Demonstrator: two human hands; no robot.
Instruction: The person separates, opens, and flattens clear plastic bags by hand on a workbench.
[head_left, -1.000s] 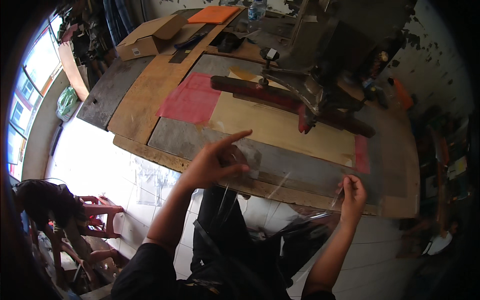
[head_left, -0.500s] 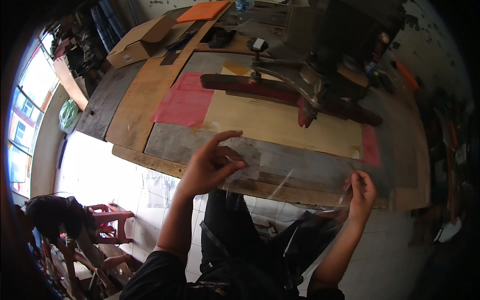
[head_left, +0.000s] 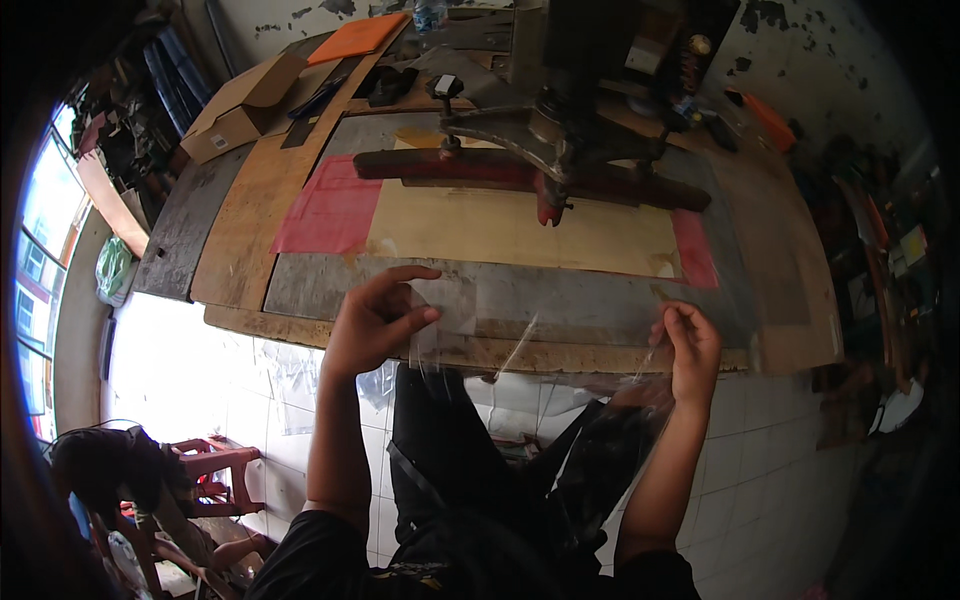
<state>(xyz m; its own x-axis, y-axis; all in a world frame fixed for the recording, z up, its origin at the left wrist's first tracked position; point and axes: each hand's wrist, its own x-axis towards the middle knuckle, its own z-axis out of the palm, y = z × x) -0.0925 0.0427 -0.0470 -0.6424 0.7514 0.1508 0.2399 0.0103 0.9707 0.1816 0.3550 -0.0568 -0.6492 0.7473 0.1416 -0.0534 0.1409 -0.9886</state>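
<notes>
A clear plastic sheet (head_left: 520, 345) hangs between my two hands over the near edge of the worktable, its lower part draping toward my lap. My left hand (head_left: 375, 320) grips its left corner between the thumb and the curled fingers, with the index finger stretched out. At the other end, my right hand (head_left: 692, 345) pinches the film between thumb and fingertips. Beyond my hands a cream-coloured panel (head_left: 520, 235) lies flat on a grey plate, with pink sheets (head_left: 325, 205) showing at its ends. Above the panel is a dark red press bar (head_left: 600, 188) on a metal bracket.
A cardboard box (head_left: 240, 105) and an orange folder-like sheet (head_left: 357, 38) are at the far left of the table. A heavy dark column (head_left: 590, 50) rises behind the bar. Another person bends near a red stool (head_left: 225, 470) at the lower left. Tools hang along the right side.
The view has shifted, so the table and press bar appear further left. Both hands still hold the plastic sheet, about as far apart as before.
</notes>
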